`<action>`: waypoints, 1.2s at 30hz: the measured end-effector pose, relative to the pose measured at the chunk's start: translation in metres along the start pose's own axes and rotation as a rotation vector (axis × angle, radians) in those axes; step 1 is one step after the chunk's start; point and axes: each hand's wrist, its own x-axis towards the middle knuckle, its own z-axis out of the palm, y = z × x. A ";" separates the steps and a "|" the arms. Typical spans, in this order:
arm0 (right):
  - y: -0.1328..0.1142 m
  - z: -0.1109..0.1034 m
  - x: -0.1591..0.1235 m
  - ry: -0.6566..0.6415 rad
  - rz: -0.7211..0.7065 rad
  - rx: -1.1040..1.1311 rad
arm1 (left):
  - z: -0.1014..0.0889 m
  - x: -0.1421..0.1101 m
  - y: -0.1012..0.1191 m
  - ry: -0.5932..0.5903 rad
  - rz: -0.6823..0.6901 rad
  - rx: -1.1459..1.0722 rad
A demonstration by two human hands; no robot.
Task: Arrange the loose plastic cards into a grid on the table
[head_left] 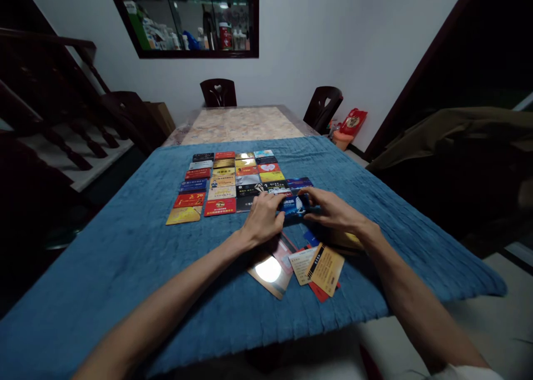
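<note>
Between my two hands is a dark blue card (293, 206) with a white figure on it, low over the blue cloth. My left hand (263, 218) has its fingers and thumb curled at the card's left edge. At its right edge, my right hand (333, 209) pinches with thumb and forefinger. Beyond and to the left, several cards lie in rows, among them a red card (220, 206) and a gold card (184, 214). Nearer me lies a loose pile with a tan card (327, 268), a cream card (302, 264) and a shiny card (266, 274) reflecting light.
A blue cloth (125, 230) covers the near part of the table, and the bare patterned tabletop (245, 122) shows beyond it. Dark chairs (323, 107) stand around the far end. A stair railing (54, 114) is at the left, and a lit wall cabinet (191, 25) hangs behind.
</note>
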 end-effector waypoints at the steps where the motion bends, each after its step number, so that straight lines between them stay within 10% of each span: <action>1: 0.001 -0.002 0.000 0.001 -0.007 0.008 | -0.002 0.002 0.001 -0.013 0.008 0.009; 17: 0.056 -0.053 0.048 -0.016 0.003 -0.283 | -0.017 0.095 -0.001 -0.155 -0.006 0.247; 36: 0.139 -0.037 0.115 -0.105 0.068 -0.176 | 0.019 0.179 -0.036 -0.323 -0.121 0.270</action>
